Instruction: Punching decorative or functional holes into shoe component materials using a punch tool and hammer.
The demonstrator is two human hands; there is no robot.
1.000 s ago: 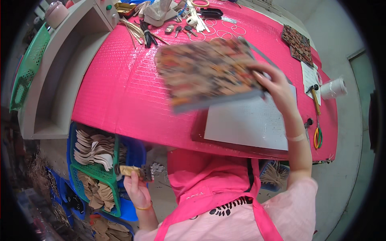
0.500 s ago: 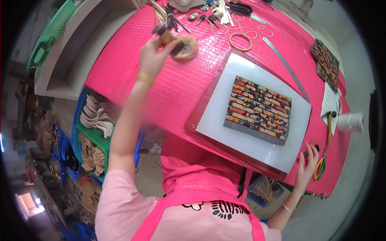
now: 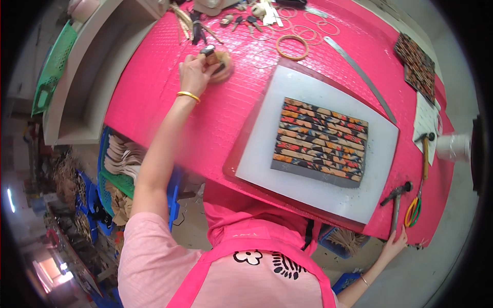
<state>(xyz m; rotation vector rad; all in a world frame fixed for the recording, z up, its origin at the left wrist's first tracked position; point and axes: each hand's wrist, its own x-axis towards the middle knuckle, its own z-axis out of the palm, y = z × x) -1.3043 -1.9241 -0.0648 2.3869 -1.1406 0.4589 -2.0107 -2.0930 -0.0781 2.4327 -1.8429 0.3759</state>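
At the upper left of the pink table, my left hand [image 3: 193,77] is closed round a short brown piece with a dark, silvery top [image 3: 207,51]. Its kind is not clear. Just beside it sits a blurred tan round dish [image 3: 224,72], dark inside. My right hand [image 3: 396,243], low at the right edge, has its fingers round the handle end of a hammer [image 3: 396,210] lying on the table. Before me a white board [image 3: 257,149] carries a panel of dark floral-patterned strips on grey backing [image 3: 321,141]; neither hand touches it.
Right of the board lie a steel ruler [image 3: 362,74], scissors with yellow-green handles [image 3: 412,211], another hammer [image 3: 425,154] and a white spool [image 3: 453,148]. A tan ring [image 3: 292,47] and several thin loops lie behind. A grey shelf [image 3: 84,97] and baskets [image 3: 114,177] stand left.
My right hand has moved from over the hammer's head down to the end of its handle, uncovering the head. My left hand still holds the brown piece near the dish.
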